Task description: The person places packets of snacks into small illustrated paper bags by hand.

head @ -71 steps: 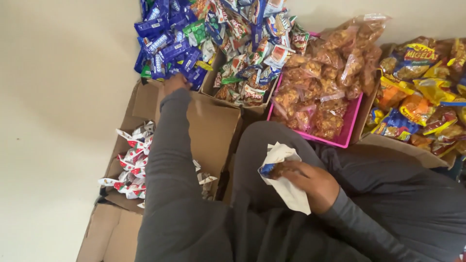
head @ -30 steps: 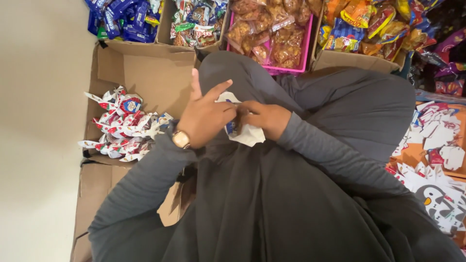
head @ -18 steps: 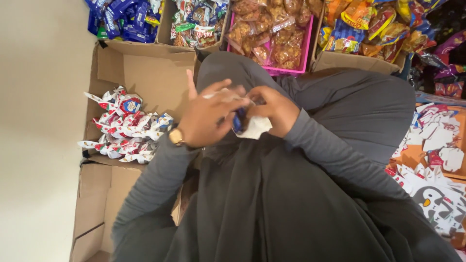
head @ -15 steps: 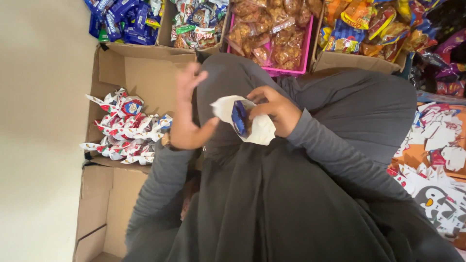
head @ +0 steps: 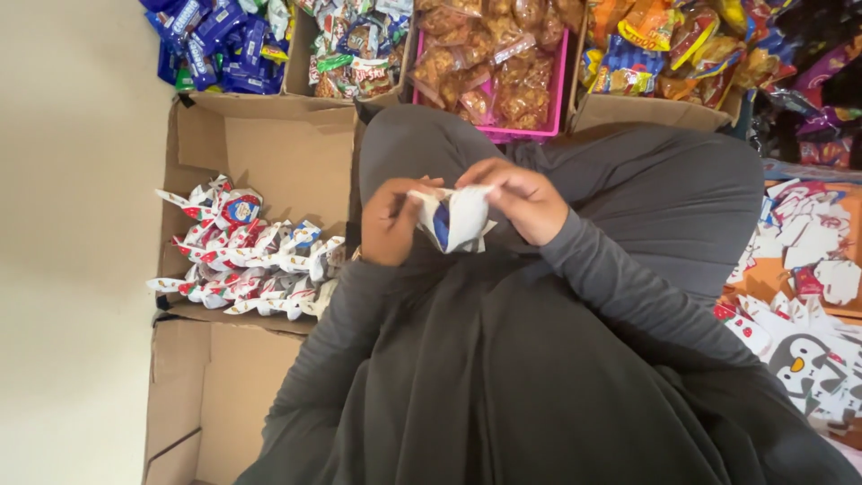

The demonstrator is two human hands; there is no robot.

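— Both hands had closed back onto the white wrapper (head: 458, 218) since a moment ago?
— Yes; left hand (head: 392, 220) and right hand (head: 523, 199) pinched opposite sides, it lay crosswise between them, over the lap.

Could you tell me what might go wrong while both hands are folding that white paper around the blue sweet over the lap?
The blue sweet shows through an open gap in the white paper, so it may slip onto the dark lap. The left hand and right hand pinch only the paper's edges, so a thin corner could tear. The wrapped pile lies near the cardboard box flap's edge and might get knocked off.
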